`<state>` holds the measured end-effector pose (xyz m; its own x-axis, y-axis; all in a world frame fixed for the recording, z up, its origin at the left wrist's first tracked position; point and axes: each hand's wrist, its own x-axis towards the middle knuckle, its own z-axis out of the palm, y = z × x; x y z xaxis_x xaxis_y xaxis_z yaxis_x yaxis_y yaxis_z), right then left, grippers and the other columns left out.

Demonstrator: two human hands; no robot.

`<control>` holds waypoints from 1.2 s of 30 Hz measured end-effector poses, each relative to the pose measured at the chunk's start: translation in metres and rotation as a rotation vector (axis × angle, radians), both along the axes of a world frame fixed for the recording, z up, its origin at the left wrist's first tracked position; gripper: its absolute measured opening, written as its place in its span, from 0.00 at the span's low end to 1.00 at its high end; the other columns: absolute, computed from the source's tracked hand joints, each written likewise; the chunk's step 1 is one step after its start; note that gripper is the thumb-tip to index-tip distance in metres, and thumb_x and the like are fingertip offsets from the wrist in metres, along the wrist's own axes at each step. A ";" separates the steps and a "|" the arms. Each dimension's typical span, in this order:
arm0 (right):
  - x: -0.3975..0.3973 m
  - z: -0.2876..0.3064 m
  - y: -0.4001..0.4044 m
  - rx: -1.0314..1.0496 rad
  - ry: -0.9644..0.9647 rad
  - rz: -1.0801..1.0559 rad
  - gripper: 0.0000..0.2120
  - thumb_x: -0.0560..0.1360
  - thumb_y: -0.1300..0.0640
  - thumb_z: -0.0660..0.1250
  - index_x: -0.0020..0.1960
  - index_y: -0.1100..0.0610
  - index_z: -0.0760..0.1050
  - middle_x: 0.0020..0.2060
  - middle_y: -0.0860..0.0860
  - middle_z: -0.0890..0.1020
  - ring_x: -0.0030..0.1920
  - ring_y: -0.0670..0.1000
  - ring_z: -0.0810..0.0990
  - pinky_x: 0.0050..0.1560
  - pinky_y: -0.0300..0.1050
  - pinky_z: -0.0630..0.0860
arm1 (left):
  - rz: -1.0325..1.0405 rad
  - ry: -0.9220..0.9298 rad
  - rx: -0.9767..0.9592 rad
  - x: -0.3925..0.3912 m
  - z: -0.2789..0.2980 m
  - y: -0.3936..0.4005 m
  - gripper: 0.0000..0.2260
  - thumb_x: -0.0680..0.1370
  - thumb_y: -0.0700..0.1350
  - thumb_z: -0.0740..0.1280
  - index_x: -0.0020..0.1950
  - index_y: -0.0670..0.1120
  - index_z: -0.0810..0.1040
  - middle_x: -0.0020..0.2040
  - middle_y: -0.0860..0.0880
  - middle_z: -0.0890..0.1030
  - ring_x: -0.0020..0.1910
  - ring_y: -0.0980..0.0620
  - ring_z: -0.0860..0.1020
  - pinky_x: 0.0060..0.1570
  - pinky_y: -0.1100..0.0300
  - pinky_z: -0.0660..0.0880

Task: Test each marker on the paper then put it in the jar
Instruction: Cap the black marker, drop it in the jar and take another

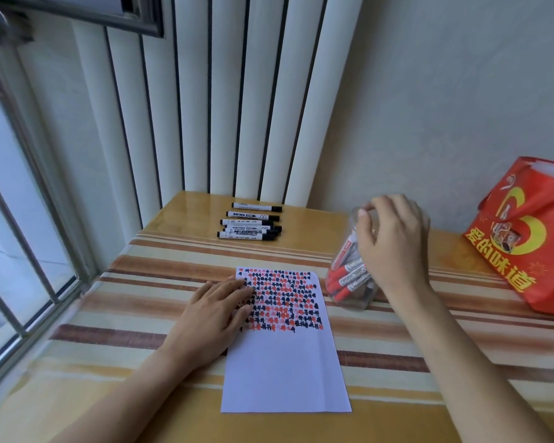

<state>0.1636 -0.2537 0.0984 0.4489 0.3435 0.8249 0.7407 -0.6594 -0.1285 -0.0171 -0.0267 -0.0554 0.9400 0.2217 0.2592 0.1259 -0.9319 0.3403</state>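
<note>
This looks like a room in a home. A tall white column radiator (237, 100) stands against the wall at the upper middle of the frame, and a barred window (16, 219) runs down the left edge. The tabletop (115, 318) wears a striped brown-and-cream cover under clear plastic, and a red printed gift bag (525, 238) sits at the right edge.
</note>
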 end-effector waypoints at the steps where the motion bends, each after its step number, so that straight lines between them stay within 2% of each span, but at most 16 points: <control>1: -0.004 -0.002 0.009 0.025 -0.039 0.068 0.05 0.79 0.60 0.64 0.47 0.60 0.78 0.45 0.55 0.79 0.48 0.58 0.77 0.52 0.53 0.72 | 0.003 -0.010 0.008 0.001 -0.001 0.000 0.27 0.82 0.63 0.45 0.76 0.58 0.69 0.76 0.58 0.69 0.78 0.59 0.60 0.76 0.58 0.50; 3: -0.012 -0.009 0.034 0.026 -0.010 0.203 0.03 0.77 0.66 0.65 0.47 0.61 0.78 0.46 0.55 0.79 0.49 0.55 0.76 0.50 0.47 0.71 | 0.007 -0.030 0.026 0.002 -0.003 0.001 0.24 0.82 0.62 0.49 0.74 0.57 0.71 0.74 0.57 0.71 0.77 0.56 0.64 0.75 0.58 0.51; 5: -0.013 -0.024 0.062 -0.043 0.133 0.286 0.05 0.79 0.66 0.65 0.49 0.60 0.79 0.47 0.52 0.80 0.51 0.51 0.76 0.51 0.41 0.72 | 0.009 -0.032 0.034 0.002 -0.004 0.002 0.23 0.82 0.61 0.51 0.74 0.58 0.72 0.74 0.57 0.72 0.76 0.56 0.65 0.74 0.57 0.52; 8: -0.001 -0.051 0.099 -0.186 0.374 0.316 0.08 0.81 0.63 0.63 0.55 0.58 0.80 0.52 0.49 0.81 0.55 0.48 0.78 0.58 0.42 0.76 | 0.012 -0.018 0.021 0.003 -0.003 0.003 0.24 0.81 0.62 0.50 0.74 0.59 0.69 0.74 0.59 0.69 0.75 0.57 0.64 0.75 0.55 0.52; 10: 0.011 -0.067 0.119 -0.262 0.468 0.301 0.10 0.82 0.62 0.62 0.58 0.57 0.81 0.55 0.50 0.82 0.58 0.49 0.78 0.60 0.43 0.75 | 0.017 -0.022 0.015 0.003 -0.002 0.002 0.23 0.81 0.62 0.50 0.74 0.60 0.69 0.75 0.60 0.68 0.74 0.58 0.64 0.76 0.53 0.53; 13: 0.028 -0.087 0.146 -0.327 0.501 0.280 0.11 0.83 0.61 0.63 0.61 0.57 0.81 0.59 0.50 0.83 0.61 0.51 0.78 0.62 0.45 0.75 | 0.026 -0.034 0.013 0.003 -0.001 0.000 0.22 0.82 0.61 0.51 0.74 0.60 0.68 0.74 0.60 0.67 0.74 0.58 0.65 0.76 0.54 0.52; 17: 0.043 -0.106 0.172 -0.391 0.412 0.251 0.14 0.83 0.62 0.63 0.67 0.57 0.79 0.62 0.51 0.82 0.62 0.52 0.76 0.61 0.47 0.75 | 0.026 -0.045 0.002 0.002 -0.001 0.000 0.21 0.82 0.61 0.53 0.74 0.60 0.68 0.74 0.61 0.67 0.74 0.58 0.64 0.75 0.56 0.50; 20: 0.048 -0.114 0.179 -0.464 0.348 0.216 0.13 0.82 0.62 0.64 0.65 0.58 0.79 0.58 0.53 0.82 0.59 0.53 0.77 0.56 0.47 0.76 | 0.026 -0.038 -0.002 0.003 0.000 -0.001 0.22 0.82 0.60 0.53 0.75 0.60 0.68 0.74 0.60 0.66 0.74 0.59 0.63 0.76 0.56 0.49; 23: 0.047 -0.118 0.178 -0.485 0.325 0.198 0.11 0.81 0.62 0.65 0.62 0.59 0.80 0.56 0.53 0.82 0.57 0.53 0.77 0.57 0.48 0.78 | 0.028 -0.044 -0.007 0.002 0.002 -0.003 0.22 0.82 0.60 0.53 0.74 0.59 0.69 0.74 0.60 0.67 0.73 0.58 0.65 0.76 0.54 0.52; 29: 0.031 -0.113 0.161 -0.417 0.317 0.193 0.04 0.79 0.63 0.68 0.51 0.57 0.80 0.50 0.50 0.76 0.53 0.50 0.76 0.50 0.46 0.79 | 0.010 -0.041 -0.018 0.001 0.003 -0.002 0.22 0.82 0.61 0.53 0.75 0.59 0.67 0.74 0.60 0.66 0.74 0.58 0.64 0.76 0.55 0.50; 33: 0.004 -0.104 0.131 -0.346 0.423 0.240 0.02 0.80 0.60 0.66 0.52 0.55 0.76 0.51 0.48 0.76 0.53 0.47 0.75 0.50 0.41 0.75 | 0.016 -0.093 -0.092 0.001 0.006 -0.003 0.24 0.81 0.62 0.51 0.74 0.58 0.69 0.73 0.58 0.69 0.74 0.58 0.65 0.75 0.54 0.54; 36: -0.022 -0.102 0.098 -0.239 0.585 0.276 0.02 0.81 0.58 0.66 0.50 0.52 0.75 0.45 0.43 0.79 0.44 0.42 0.77 0.45 0.40 0.76 | 0.028 -0.123 -0.102 0.002 0.007 -0.005 0.23 0.82 0.62 0.51 0.72 0.56 0.73 0.69 0.59 0.72 0.70 0.57 0.69 0.73 0.50 0.60</control>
